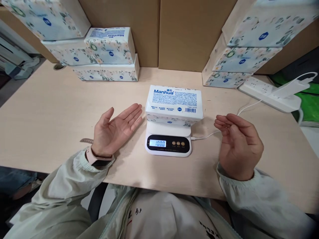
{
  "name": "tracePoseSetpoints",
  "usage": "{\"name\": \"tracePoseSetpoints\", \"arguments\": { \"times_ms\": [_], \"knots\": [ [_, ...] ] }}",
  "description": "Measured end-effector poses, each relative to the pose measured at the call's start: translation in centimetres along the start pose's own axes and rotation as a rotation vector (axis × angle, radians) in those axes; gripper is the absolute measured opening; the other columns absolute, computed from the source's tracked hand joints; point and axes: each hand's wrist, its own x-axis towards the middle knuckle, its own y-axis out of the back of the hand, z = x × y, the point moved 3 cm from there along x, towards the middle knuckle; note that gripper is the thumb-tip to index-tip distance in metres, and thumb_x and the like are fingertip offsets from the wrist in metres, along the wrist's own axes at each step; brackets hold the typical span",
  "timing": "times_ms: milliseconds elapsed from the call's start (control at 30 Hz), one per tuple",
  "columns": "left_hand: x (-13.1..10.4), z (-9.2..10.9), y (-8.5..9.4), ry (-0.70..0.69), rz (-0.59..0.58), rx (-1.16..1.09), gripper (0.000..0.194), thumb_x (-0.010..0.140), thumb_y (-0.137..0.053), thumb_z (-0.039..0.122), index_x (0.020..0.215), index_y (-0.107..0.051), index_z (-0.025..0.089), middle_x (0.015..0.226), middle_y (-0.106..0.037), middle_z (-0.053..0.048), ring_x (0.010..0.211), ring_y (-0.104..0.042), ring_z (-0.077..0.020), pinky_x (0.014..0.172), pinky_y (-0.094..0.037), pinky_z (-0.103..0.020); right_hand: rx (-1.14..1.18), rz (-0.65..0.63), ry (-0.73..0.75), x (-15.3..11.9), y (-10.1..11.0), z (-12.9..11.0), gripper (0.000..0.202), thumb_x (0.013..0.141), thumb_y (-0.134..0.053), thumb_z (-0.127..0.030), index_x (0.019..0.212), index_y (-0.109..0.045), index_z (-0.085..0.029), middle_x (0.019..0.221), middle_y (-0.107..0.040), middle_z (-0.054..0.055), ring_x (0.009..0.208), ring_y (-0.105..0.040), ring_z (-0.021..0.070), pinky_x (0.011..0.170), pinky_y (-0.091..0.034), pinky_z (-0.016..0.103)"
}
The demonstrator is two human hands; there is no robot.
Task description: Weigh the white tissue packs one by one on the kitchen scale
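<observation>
A white and blue tissue pack point(174, 103) marked Manhua rests flat on a white digital scale point(168, 146), whose lit display reads about 100.0. Left of the pack, my left hand point(117, 129) is palm up with fingers stretched out, close to the pack's side but apart from it. My right hand point(239, 144) hovers to the right of the scale, thumb near the bent fingers, with nothing visible in it. A band with a dark face sits on my left wrist.
Stacked tissue packs point(107, 73) stand at the back left, and another stack point(229, 79) at the back right. Cardboard panels point(184, 36) rise behind. A white power strip point(269, 93) lies on the right; a thin white cable point(206, 136) plugs into the scale's right side.
</observation>
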Motion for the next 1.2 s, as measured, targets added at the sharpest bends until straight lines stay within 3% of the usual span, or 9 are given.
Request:
{"name": "tracePoseSetpoints", "arguments": {
  "times_ms": [133, 333, 533, 933, 1200],
  "knots": [
    [0.11, -0.03, 0.22, -0.005, -0.002, 0.016, 0.06, 0.103, -0.061, 0.053, 0.142, -0.072, 0.01, 0.158, -0.064, -0.017, 0.168, -0.037, -0.0312, 0.138, -0.04, -0.044, 0.021, 0.031, -0.003, 0.09, 0.01, -0.32, 0.017, 0.083, -0.078, -0.017, 0.098, -0.086, -0.022, 0.093, -0.084, 0.003, 0.09, -0.078, 0.0167, 0.096, -0.065, 0.039],
    [0.08, -0.11, 0.1, 0.008, -0.007, 0.035, 0.056, 0.103, -0.061, 0.053, 0.136, -0.076, 0.01, 0.16, -0.062, -0.016, 0.168, -0.036, -0.0315, 0.139, -0.038, -0.044, 0.029, 0.056, 0.007, 0.06, -0.15, -0.65, 0.016, 0.081, -0.079, -0.015, 0.094, -0.086, -0.022, 0.089, -0.084, 0.001, 0.088, -0.078, 0.0153, 0.09, -0.064, 0.034],
    [0.05, -0.15, 0.09, -0.007, -0.006, 0.032, 0.056, 0.102, -0.061, 0.052, 0.135, -0.076, 0.009, 0.158, -0.064, -0.017, 0.168, -0.038, -0.0316, 0.138, -0.04, -0.044, 0.005, 0.073, 0.016, 0.2, -0.04, -0.56, 0.016, 0.078, -0.079, -0.018, 0.093, -0.084, -0.022, 0.089, -0.083, 0.002, 0.088, -0.078, 0.018, 0.095, -0.066, 0.042],
    [0.22, -0.12, 0.32, -0.021, -0.029, 0.03, 0.057, 0.101, -0.061, 0.052, 0.139, -0.074, 0.01, 0.157, -0.065, -0.017, 0.167, -0.04, -0.0316, 0.138, -0.039, -0.044, 0.008, 0.059, 0.026, 0.22, 0.09, -0.49, 0.016, 0.079, -0.08, -0.019, 0.095, -0.084, -0.021, 0.091, -0.082, 0.004, 0.09, -0.077, 0.0192, 0.101, -0.064, 0.046],
    [0.22, -0.01, 0.37, -0.037, -0.049, 0.049, 0.055, 0.101, -0.061, 0.052, 0.131, -0.077, 0.01, 0.159, -0.063, -0.016, 0.167, -0.039, -0.0317, 0.139, -0.037, -0.044, 0.062, 0.077, 0.052, 0.57, 0.12, -0.46, 0.015, 0.078, -0.082, -0.017, 0.092, -0.086, -0.022, 0.087, -0.083, 0.002, 0.086, -0.077, 0.0155, 0.091, -0.064, 0.036]
  ]
}}
